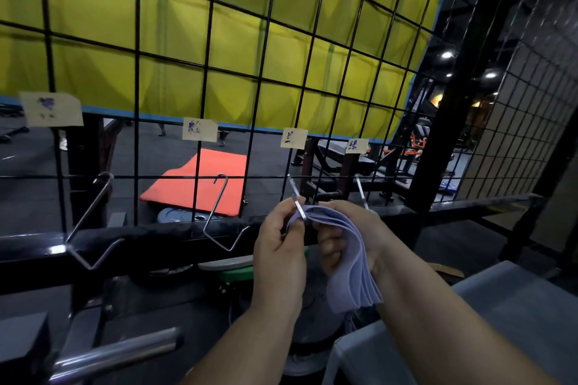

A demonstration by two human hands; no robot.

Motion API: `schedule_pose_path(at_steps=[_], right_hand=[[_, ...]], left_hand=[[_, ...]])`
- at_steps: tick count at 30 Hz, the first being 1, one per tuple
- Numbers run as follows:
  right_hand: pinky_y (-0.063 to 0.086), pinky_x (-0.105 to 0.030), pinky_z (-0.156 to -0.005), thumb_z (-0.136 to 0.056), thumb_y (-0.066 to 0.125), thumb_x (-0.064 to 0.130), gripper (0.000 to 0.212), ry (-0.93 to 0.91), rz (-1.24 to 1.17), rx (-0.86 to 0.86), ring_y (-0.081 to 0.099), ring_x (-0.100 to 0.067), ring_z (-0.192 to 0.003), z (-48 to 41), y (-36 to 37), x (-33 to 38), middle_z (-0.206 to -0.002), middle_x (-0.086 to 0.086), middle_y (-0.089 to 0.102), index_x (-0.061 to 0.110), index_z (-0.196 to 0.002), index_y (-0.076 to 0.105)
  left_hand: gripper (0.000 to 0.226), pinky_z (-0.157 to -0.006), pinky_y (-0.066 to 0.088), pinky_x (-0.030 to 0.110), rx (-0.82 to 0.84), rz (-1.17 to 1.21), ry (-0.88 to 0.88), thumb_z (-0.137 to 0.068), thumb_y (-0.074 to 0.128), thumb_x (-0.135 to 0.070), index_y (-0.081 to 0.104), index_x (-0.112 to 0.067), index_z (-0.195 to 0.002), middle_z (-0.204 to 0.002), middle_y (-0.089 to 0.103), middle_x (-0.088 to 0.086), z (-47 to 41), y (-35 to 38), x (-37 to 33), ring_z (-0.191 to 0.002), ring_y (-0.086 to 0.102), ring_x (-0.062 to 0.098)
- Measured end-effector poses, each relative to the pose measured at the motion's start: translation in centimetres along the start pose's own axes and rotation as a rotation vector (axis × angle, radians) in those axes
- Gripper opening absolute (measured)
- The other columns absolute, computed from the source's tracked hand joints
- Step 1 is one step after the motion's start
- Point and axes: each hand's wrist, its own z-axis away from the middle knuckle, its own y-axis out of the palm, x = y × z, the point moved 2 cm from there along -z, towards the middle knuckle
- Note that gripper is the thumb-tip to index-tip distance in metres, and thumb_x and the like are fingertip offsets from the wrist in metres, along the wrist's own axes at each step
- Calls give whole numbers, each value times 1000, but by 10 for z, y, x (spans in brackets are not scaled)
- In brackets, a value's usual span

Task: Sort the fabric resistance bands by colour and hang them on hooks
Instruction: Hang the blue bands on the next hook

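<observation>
— Left hand, lower centre of the frame?
— Curled close, thumb and forefinger pinching the top edge of the bands right at the third hook from the left.
— Right hand?
— Just beside, fingers curled under the fold, gripping the same stack.
— Look of the bands?
— Pale lilac, flat fabric, layered and draped toward the lower right; several layers, exact count unclear.
— Counted otherwise?
— Four metal hooks along the wire grid, four paper labels above, one per hook.
</observation>
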Motion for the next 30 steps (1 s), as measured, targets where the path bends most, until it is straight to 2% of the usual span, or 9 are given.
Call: schedule_pose_path(at_steps=[4, 7, 11, 14, 19, 21, 24, 28, 30], right_hand=[[20, -13, -41, -67, 62, 23, 25, -26, -73, -11, 29, -6, -30, -1, 1, -1, -38, 7, 34, 17, -49, 46], [26, -13, -31, -88, 49, 16, 46, -80, -77, 55, 39, -8, -25, 4, 5, 3, -35, 4, 42, 10, -42, 51], [35, -17, -26, -104, 30, 11, 70, -159, -72, 136, 49, -12, -24, 22, 18, 6, -34, -6, 50, -1, -40, 57], [36, -17, -27, -105, 32, 13, 61, -166, -128, 99, 51, -12, -26, 15, 11, 3, -36, -7, 51, -2, -51, 59], [39, -17, -28, -105, 29, 13, 36, -163, -183, 14, 52, -11, -28, 17, 11, 0, -37, -6, 53, 1, -80, 52], [38, -17, -28, -104, 32, 13, 35, -145, -180, -4, 51, -11, -27, 15, 10, 0, -37, -6, 52, 1, -78, 52], [36, -15, -28, -89, 48, 12, 29, -89, -128, -18, 45, -11, -27, 10, 9, 1, -37, -3, 47, 6, -62, 51], [35, -14, -30, -99, 35, 13, 59, -80, -26, -31, 42, -11, -26, -8, -3, 1, -37, -2, 45, 7, -43, 50], [32, -13, -32, -92, 43, 16, 50, -44, -3, -2, 39, -11, -27, -12, -3, -2, -37, 0, 43, 11, -43, 47]], left_hand=[[31, -97, 49, 39, -33, -14, -2, -97, 51, -10, 69, -35, -102, -107, 70, -10, 1, 1, -1, -105, 63, 8], [24, -97, 50, 43, 14, 42, -16, -88, 58, -17, 70, -29, -105, -110, 70, -3, 1, 1, -1, -108, 64, 17], [27, -74, 53, 21, 107, 75, 2, -93, 55, 1, 65, -16, -111, -91, 73, -5, 4, 2, -2, -88, 69, 11], [25, -64, 51, 12, 210, 73, 25, -95, 47, 6, 59, -7, -113, -83, 73, -6, 9, 4, -6, -75, 69, 3], [26, -88, 52, 25, 226, -95, 63, -96, 56, -20, 59, -23, -122, -114, 69, -3, 0, -3, 1, -105, 66, 11], [29, -95, 49, 22, 246, -201, 94, -97, 56, -23, 58, -28, -125, -118, 66, -12, -2, -5, 0, -111, 61, 1], [27, -85, 41, 3, 224, -318, 159, -99, 51, -17, 59, -31, -121, -110, 61, -28, -2, -6, -5, -105, 54, -17], [26, -84, 37, 2, 151, -486, 231, -99, 47, -28, 58, -38, -121, -111, 59, -29, -1, -11, -1, -107, 53, -14], [30, -85, 39, 8, 116, -553, 247, -99, 44, -34, 57, -38, -126, -108, 59, -30, 1, -13, 1, -102, 54, -12]])
